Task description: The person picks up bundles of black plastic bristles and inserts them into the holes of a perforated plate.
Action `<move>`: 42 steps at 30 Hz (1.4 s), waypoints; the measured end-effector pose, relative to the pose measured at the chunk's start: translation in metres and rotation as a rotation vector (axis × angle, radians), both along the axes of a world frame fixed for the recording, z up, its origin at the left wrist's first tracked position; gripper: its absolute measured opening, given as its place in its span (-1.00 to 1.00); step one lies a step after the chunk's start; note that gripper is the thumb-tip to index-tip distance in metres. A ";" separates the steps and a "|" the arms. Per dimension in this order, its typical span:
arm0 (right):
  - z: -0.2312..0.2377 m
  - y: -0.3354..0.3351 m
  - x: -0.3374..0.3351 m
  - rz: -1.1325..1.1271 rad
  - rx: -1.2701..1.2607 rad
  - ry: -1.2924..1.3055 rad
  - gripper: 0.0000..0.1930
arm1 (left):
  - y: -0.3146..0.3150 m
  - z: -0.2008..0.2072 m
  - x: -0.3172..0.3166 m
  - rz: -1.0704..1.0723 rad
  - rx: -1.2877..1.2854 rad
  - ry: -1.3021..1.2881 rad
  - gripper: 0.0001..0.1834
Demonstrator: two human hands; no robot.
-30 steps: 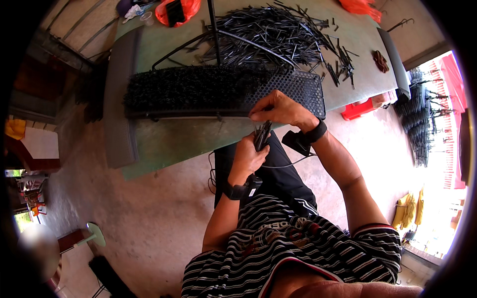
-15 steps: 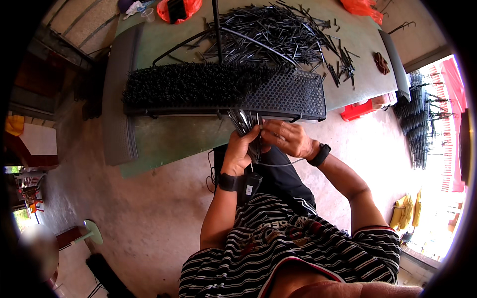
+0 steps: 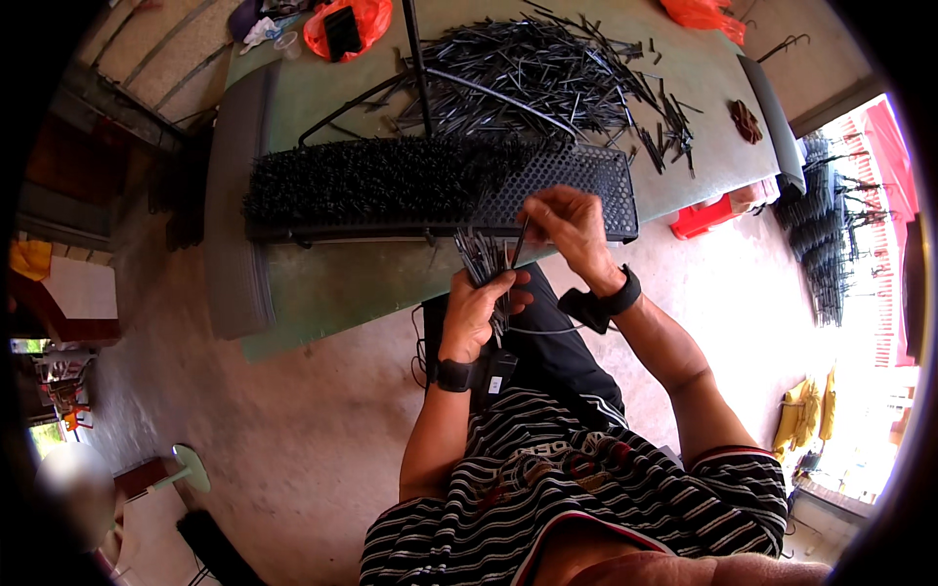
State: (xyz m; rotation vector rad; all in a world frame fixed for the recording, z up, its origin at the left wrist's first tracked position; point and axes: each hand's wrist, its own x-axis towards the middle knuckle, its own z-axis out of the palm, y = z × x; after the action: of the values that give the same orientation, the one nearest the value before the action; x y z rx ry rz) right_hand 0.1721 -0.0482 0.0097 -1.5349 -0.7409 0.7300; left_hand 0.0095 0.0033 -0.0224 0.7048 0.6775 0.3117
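Note:
My left hand (image 3: 477, 311) is closed round a bundle of thin black strips (image 3: 479, 256), whose tips fan upward. Just to its right and higher, my right hand (image 3: 575, 232) pinches a single dark strip (image 3: 520, 242) between thumb and fingertips, its lower end close to the bundle. Beyond both hands lies a long black perforated panel (image 3: 596, 186). Dense black bristles (image 3: 362, 186) cover its left and middle parts, while the right end shows bare holes. A black metal frame (image 3: 418, 78) rises behind the panel.
A large pile of loose black strips (image 3: 528, 73) spreads over the green tabletop (image 3: 313, 303). Behind it lie a red plastic bag (image 3: 366, 24) and a brown cord bundle (image 3: 746, 122). A red container (image 3: 703, 217) stands at the right; a green fan-shaped object (image 3: 192, 469) is lower left.
My right hand has moved up and away from the bundle with one strip in its fingers. My left hand keeps its hold, slightly lower than before.

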 end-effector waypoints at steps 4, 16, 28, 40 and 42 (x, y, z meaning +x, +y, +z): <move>0.018 0.017 -0.004 -0.225 0.173 -0.419 -0.86 | -0.002 -0.015 -0.003 0.051 -0.025 -0.034 -0.75; -0.008 0.037 0.024 -0.120 0.098 -0.909 -0.91 | 0.002 -0.006 -0.009 0.023 -0.105 -0.022 -0.76; 0.023 0.022 0.009 0.431 -0.311 -0.173 -0.74 | -0.001 0.001 -0.007 -0.115 -0.033 -0.083 -0.73; 0.011 0.006 0.020 0.243 -0.240 0.137 -0.87 | -0.005 -0.001 0.001 -0.187 -0.057 -0.106 -0.73; 0.013 0.009 0.019 0.064 -0.104 0.111 -0.88 | -0.004 -0.003 0.001 -0.189 -0.030 -0.081 -0.72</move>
State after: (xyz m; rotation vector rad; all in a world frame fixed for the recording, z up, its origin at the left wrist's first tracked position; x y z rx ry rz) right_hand 0.1907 -0.0392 0.0227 -1.5562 -0.6808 0.9066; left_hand 0.0103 -0.0007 -0.0251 0.7180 0.5336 0.1552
